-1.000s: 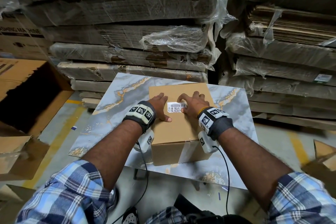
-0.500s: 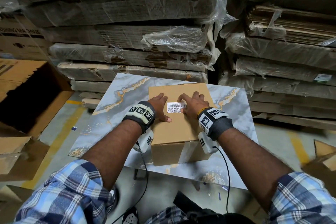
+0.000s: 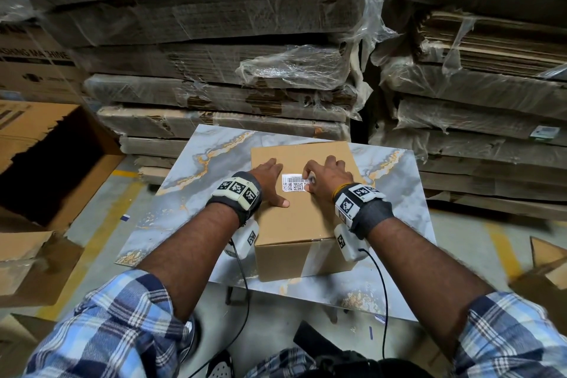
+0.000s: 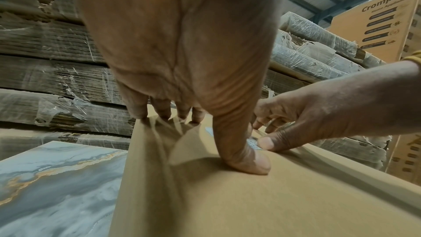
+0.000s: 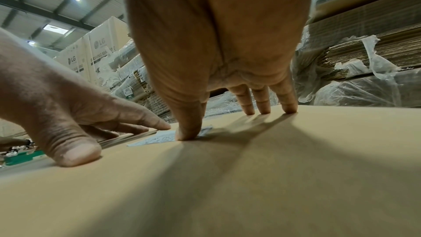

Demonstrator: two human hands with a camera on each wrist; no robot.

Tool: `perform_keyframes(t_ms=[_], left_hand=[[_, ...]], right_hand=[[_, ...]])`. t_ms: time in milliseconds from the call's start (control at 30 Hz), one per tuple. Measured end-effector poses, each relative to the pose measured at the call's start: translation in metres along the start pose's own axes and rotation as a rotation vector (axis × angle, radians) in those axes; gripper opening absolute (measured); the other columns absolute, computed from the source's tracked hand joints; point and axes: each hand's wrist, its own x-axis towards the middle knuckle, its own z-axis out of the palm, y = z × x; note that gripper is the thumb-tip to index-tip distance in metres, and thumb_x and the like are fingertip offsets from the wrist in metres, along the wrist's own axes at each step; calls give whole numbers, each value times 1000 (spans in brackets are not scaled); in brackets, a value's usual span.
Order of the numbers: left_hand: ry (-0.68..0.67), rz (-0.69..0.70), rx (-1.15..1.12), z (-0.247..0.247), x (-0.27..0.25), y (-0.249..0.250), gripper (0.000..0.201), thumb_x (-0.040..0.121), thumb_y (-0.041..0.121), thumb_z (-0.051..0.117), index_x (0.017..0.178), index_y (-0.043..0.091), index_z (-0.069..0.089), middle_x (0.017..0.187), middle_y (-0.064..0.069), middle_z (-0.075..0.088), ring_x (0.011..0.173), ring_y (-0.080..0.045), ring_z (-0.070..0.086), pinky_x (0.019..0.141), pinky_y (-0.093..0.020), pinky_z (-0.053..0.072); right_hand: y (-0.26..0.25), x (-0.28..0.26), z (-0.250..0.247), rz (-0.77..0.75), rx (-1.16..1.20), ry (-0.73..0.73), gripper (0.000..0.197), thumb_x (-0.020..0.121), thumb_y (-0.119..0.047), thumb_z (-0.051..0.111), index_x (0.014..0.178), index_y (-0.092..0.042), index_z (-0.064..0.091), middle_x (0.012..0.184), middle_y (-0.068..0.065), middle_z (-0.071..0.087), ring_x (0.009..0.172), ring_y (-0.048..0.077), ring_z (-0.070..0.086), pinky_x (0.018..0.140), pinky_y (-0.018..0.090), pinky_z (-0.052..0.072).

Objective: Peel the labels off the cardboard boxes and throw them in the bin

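While left hand (image 3: 270, 179) presses flat on cardboard box (image 3: 302, 218), right hand (image 3: 326, 176) apparently pinches barcode label (image 3: 296, 183) corner; peel low, slowly, avoid tearing.

Dim overhead light; edges warped, possibly blurred.

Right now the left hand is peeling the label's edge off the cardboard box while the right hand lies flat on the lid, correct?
No, the hands are swapped. In the head view the right hand lifts the label edge; the left hand lies flat on the cardboard box lid.
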Motion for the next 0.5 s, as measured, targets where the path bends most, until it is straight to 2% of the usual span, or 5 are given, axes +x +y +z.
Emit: perform_keyframes(t_ms=[67,167,333,500], left_hand=[[1,-2,2,0,0,0,112,80,50,77,158,15,5,166,-4,-6,153,-25,7,121,-43,17],[3,-2,3,0,-1,1,112,80,49,77,158,15,5,166,-4,-5,153,-26,8,121,-43,17],[6,-2,5,-1,-2,2,111,80,49,77,158,15,5,166,-4,-5,152,-26,9,121,-44,18],[3,9,3,1,-1,0,112,80,50,77,158,12,5,166,-6,-6,153,-26,7,122,-43,18]], right_hand=[[0,0,0,1,2,-1,30,95,-41,62,122,-36,50,135,12,38,128,35,35,104,52,37],[0,1,0,-6,-16,-12,43,94,-42,61,133,-40,44,136,13,36,130,36,34,105,55,37],[0,1,0,2,5,-8,28,94,-40,62,120,-36,51,135,11,37,128,35,35,104,52,37],[0,1,0,-10,-10,-9,42,94,-43,62,133,-40,45,135,13,36,128,37,35,104,55,38]])
